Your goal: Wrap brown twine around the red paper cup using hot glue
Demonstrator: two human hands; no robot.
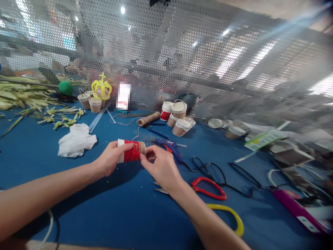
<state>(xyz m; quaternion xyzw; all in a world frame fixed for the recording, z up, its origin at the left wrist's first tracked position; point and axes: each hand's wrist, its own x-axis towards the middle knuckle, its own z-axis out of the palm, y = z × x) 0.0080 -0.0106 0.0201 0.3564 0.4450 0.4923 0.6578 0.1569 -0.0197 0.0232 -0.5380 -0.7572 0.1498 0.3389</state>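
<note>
A red and white paper cup [131,152] lies on its side in the air above the blue table. My left hand [110,158] is closed around its white rim end, thumb along the red side. Twine [142,148] is wound in a band around the cup's narrow end. There my right hand [162,168] pinches with thumb and forefinger at the twine; the exact grip is partly hidden. A strand seems to run from the cup back toward a twine roll [149,119]. Just beyond my right hand lies a blue glue gun [174,150].
Scissors with red handles [222,195] and a yellow handle [240,225] lie by my right forearm. Twine-wrapped cups [179,127] stand at the back, near a perforated metal screen [145,66]. White tissue [76,140] lies left, a purple power strip [291,205] right, among black cables.
</note>
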